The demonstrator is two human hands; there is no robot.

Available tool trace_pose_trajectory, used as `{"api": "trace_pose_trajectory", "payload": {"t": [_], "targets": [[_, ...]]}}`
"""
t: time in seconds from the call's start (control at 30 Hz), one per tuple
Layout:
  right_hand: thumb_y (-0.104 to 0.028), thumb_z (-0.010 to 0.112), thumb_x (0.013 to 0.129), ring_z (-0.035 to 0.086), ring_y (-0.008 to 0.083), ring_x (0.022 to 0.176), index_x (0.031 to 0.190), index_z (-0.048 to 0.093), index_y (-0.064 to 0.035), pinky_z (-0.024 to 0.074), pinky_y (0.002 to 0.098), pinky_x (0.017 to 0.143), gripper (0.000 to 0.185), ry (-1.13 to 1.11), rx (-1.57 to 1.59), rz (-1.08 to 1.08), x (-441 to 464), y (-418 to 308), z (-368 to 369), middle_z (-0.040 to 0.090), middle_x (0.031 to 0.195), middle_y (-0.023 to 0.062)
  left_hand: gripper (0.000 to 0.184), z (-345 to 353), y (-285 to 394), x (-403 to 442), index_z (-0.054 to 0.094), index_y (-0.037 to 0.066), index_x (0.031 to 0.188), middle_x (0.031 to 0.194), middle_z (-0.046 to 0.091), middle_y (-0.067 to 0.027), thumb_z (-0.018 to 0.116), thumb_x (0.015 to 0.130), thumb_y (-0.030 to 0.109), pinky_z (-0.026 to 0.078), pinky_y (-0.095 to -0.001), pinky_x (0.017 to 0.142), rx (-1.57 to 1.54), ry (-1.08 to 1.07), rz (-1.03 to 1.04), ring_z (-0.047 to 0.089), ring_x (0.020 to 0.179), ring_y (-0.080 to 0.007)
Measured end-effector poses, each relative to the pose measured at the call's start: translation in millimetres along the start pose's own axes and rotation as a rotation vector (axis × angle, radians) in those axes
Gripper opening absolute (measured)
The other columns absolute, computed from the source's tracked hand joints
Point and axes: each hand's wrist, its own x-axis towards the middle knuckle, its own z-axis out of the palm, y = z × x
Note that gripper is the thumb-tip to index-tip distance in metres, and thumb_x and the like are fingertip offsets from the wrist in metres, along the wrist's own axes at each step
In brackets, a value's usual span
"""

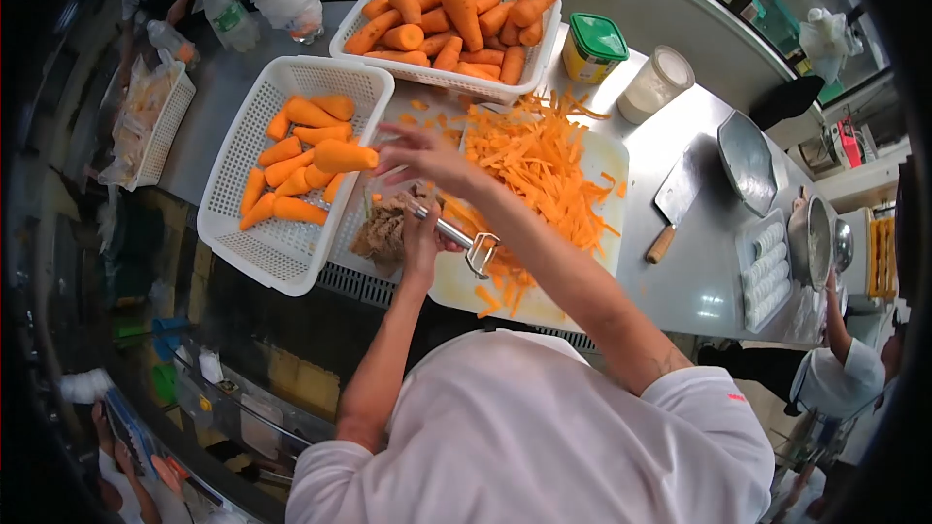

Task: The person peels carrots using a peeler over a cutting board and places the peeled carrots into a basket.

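My left hand [421,241] is closed around the metal handle of a Y-shaped peeler [482,254], its blade end pointing right. Fingers spread, my right hand [422,157] is just right of a carrot [342,156] at the rim of the left white basket [218,204]; whether a fingertip still touches it is hard to tell. Several smooth carrots [286,170] lie inside that basket. A heap of orange carrot shavings [534,170] covers much of a white cutting board [610,160]. Beneath my left hand sits a brown clump [383,233] I cannot identify.
Behind, another white basket [345,44] holds several carrots. A green-lidded tub [594,44] and a whitish container [656,85] stand nearby. On the right lie a cleaver [675,199], a metal pan [746,163] and a tray of white rolls [767,272]. Other people work at both sides.
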Motion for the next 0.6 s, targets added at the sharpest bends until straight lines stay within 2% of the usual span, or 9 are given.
{"api": "trace_pose_trajectory", "payload": {"t": [0.1,0.17,0.23,0.27,0.37,0.47,0.53,0.57,0.6], "targets": [[-0.009,0.063,0.088,0.07,0.0193,0.093,0.13,0.059,-0.0009,0.0583,0.0327,0.08,0.042,0.209,-0.481,-0.315,31,-10,-74,0.071,0.11,0.0118,0.01,-19,-1,-11,0.041,0.01,0.103,0.092,0.067,-0.0193,0.049,0.1,0.015,0.058,-0.0347,0.061,-0.105,-0.025,-0.037,0.066,0.064,-0.0208],[-0.014,0.067,0.088,0.069,0.0222,0.101,0.124,0.063,-0.0007,0.0557,0.0357,0.086,0.039,0.518,-0.97,-0.352,51,-35,-114,0.07,0.115,0.0145,0.01,-29,4,-19,0.044,0.007,0.097,0.102,0.068,-0.0234,0.054,0.095,0.009,0.061,-0.0358,0.069,-0.103,-0.072,-0.051,0.07,0.073,-0.0231],[-0.025,0.071,0.082,0.068,0.0276,0.106,0.122,0.065,-0.0019,0.0525,0.037,0.092,0.046,0.604,-1.309,-0.258,79,-50,-153,0.069,0.116,0.018,0.011,-31,11,-29,0.046,0.006,0.096,0.102,0.067,-0.0229,0.056,0.093,0.005,0.061,-0.0359,0.071,-0.031,-0.056,-0.035,0.07,0.074,-0.0229],[-0.025,0.071,0.082,0.068,0.0276,0.106,0.122,0.065,-0.0019,0.0525,0.037,0.092,0.046,0.603,-1.307,-0.263,95,-54,-167,0.069,0.116,0.018,0.012,-32,13,-33,0.047,0.004,0.095,0.102,0.067,-0.0224,0.058,0.091,0.002,0.062,-0.036,0.073,0.044,-0.047,-0.024,0.071,0.075,-0.0227],[-0.039,0.073,0.078,0.064,0.0317,0.112,0.126,0.065,-0.007,0.05,0.0376,0.095,0.058,0.357,-1.499,0.27,128,-58,-191,0.068,0.12,0.0186,0.012,-45,17,-39,0.053,-0.001,0.091,0.099,0.067,-0.0194,0.064,0.087,0.0,0.062,-0.0349,0.074,0.2,-0.033,-0.002,0.071,0.079,-0.0218],[-0.042,0.069,0.078,0.067,0.0336,0.101,0.114,0.071,-0.0078,0.0522,0.0388,0.087,0.05,0.277,-1.613,0.131,130,-46,-208,0.071,0.104,0.0205,0.016,-59,17,-45,0.059,-0.002,0.092,0.089,0.068,-0.0131,0.071,0.083,0.004,0.058,-0.0303,0.069,0.393,-0.048,0.023,0.07,0.077,-0.0177],[-0.038,0.066,0.084,0.066,0.0313,0.101,0.119,0.068,-0.0082,0.0516,0.0387,0.087,0.046,0.144,-1.632,0.159,134,-52,-219,0.07,0.108,0.019,0.023,-55,27,-48,0.06,-0.001,0.098,0.082,0.068,-0.0103,0.073,0.08,0.006,0.055,-0.0291,0.064,0.779,-0.122,0.067,0.07,0.075,-0.0146],[-0.033,0.062,0.091,0.065,0.029,0.101,0.125,0.065,-0.0085,0.051,0.0386,0.088,0.042,0.011,-1.652,0.19,134,-56,-224,0.069,0.111,0.0175,0.034,-51,32,-50,0.06,0.002,0.106,0.085,0.069,-0.0139,0.077,0.078,0.013,0.054,-0.0362,0.067,0.949,-0.171,0.076,0.071,0.079,-0.0237],[-0.033,0.062,0.091,0.065,0.029,0.101,0.125,0.065,-0.0085,0.051,0.0386,0.088,0.042,0.01,-1.654,0.183,128,-60,-222,0.069,0.111,0.0175,0.034,-47,31,-50,0.06,0.002,0.106,0.085,0.069,-0.0139,0.077,0.078,0.013,0.054,-0.0362,0.067,0.951,-0.167,0.081,0.071,0.079,-0.0237]]}}
